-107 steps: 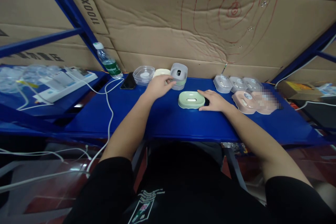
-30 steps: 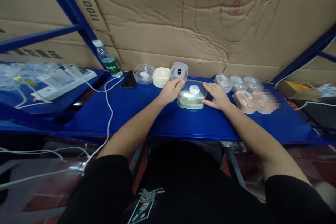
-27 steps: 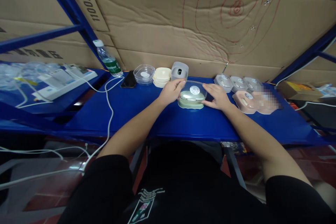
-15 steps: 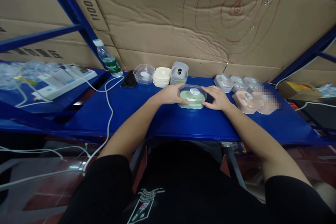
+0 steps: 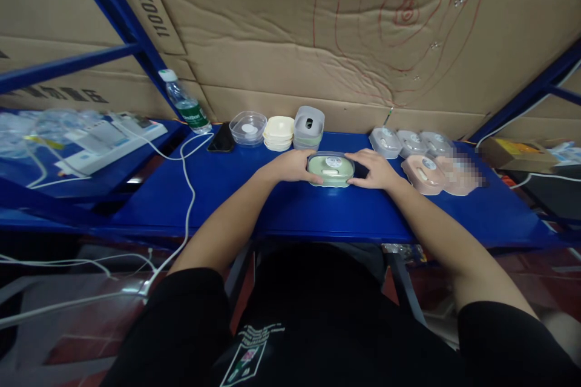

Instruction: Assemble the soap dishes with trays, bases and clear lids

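Note:
On the blue table, a green plastic box [image 5: 336, 181] sits between my hands. A clear lid [image 5: 321, 163] with a round white label covers its top, and a small pale piece shows through the lid. My left hand [image 5: 294, 167] grips the left side of the box and lid, thumb along the front. The opposite side is held by my right hand [image 5: 374, 169], its fingers at the back corner and thumb at the front. Fingertips behind the box are partly hidden.
Behind stand stacked clear lids [image 5: 249, 136], cream trays [image 5: 278, 133] and grey frames [image 5: 309, 128]. To the right are several grey lidded boxes [image 5: 385, 143] and pink ones [image 5: 424, 176]. A bottle [image 5: 190, 110], a phone [image 5: 221, 138] and a white cable [image 5: 187, 205] occupy the left.
The clear lid has come down and now sits lower and closer on the green box. Both hands have stayed at its sides.

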Motion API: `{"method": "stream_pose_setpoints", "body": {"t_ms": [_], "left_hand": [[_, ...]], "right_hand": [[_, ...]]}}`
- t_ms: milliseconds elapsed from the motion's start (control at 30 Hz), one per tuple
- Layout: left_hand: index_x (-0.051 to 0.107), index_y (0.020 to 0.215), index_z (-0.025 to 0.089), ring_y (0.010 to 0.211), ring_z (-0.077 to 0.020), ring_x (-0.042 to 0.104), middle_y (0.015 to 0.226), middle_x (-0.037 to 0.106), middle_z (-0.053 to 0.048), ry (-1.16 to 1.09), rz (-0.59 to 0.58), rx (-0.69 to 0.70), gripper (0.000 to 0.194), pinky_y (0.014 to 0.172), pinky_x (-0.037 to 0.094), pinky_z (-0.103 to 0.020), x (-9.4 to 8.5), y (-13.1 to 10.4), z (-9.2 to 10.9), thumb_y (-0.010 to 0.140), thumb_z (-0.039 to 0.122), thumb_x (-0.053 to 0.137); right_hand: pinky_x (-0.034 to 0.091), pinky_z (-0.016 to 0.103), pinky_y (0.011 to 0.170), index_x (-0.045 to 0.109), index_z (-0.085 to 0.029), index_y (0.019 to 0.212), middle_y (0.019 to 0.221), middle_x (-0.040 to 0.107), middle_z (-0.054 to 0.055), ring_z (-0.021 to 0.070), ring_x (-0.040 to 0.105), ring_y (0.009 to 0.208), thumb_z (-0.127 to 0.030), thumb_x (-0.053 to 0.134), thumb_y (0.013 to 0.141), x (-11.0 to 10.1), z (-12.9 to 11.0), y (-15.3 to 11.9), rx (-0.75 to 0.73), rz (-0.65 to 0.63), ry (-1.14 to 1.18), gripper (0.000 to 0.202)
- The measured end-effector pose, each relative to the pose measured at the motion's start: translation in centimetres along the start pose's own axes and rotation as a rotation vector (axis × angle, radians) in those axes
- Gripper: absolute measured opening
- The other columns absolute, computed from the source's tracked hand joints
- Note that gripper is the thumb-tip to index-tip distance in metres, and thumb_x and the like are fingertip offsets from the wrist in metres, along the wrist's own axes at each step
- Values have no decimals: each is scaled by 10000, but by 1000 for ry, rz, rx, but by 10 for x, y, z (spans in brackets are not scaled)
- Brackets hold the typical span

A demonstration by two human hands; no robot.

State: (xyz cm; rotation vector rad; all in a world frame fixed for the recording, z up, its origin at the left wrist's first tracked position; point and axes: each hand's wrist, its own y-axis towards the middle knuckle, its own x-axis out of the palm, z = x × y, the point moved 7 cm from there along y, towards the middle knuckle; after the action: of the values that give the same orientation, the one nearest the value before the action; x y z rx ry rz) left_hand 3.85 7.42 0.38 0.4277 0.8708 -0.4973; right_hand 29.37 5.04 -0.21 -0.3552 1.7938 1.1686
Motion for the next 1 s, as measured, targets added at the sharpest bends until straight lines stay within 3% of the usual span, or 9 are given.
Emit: {"method": "stream_pose_setpoints", "body": {"t_ms": [133, 367, 567, 800, 1000], "left_hand": [[788, 1277, 208, 841, -296, 768, 809, 770, -34, 11, 0, -7, 838, 741, 523, -346, 1, 1, -2, 601, 653, 1008], [802, 1079, 236, 805, -282, 755, 762, 743, -21, -55, 1, -4, 626, 699, 497, -339, 1, 1, -4, 592, 569, 1013], [793, 1123, 225, 801, -292, 750, 771, 750, -31, -21, -26, -15, 673, 707, 489, -345, 3, 1, -4, 612, 609, 1004], [788, 1121, 213, 777, -277, 728, 766, 737, -32, -68, -38, -41, 678, 702, 472, -338, 4, 0, -2, 604, 593, 1006], [787, 1169, 201, 761, -270, 738, 793, 764, -36, -17, -58, -17, 731, 697, 484, -333, 7, 0, 3, 637, 660, 989]], "right_hand": [[642, 583, 990, 746, -229, 1503, 1300, 855, 149, 375, 808, 1115, -830, 715, 936, 2, 1, 0, 2, -10, -7, 827], [642, 591, 975, 745, -232, 1497, 1300, 850, 156, 380, 808, 1107, -894, 671, 931, 1, 1, 0, -5, -16, -1, 873], [606, 664, 1100, 749, -295, 1496, 1453, 783, 156, 410, 762, 1279, -875, 693, 929, -1, -1, 1, -3, 5, 3, 813], [547, 669, 1213, 637, -300, 1625, 1658, 660, 144, 398, 679, 1469, -821, 682, 975, 2, -6, 2, -28, -18, 11, 834], [521, 670, 1245, 660, -324, 1607, 1656, 666, 118, 386, 679, 1481, -800, 699, 967, 4, -5, 2, -33, -45, 57, 799]]}}
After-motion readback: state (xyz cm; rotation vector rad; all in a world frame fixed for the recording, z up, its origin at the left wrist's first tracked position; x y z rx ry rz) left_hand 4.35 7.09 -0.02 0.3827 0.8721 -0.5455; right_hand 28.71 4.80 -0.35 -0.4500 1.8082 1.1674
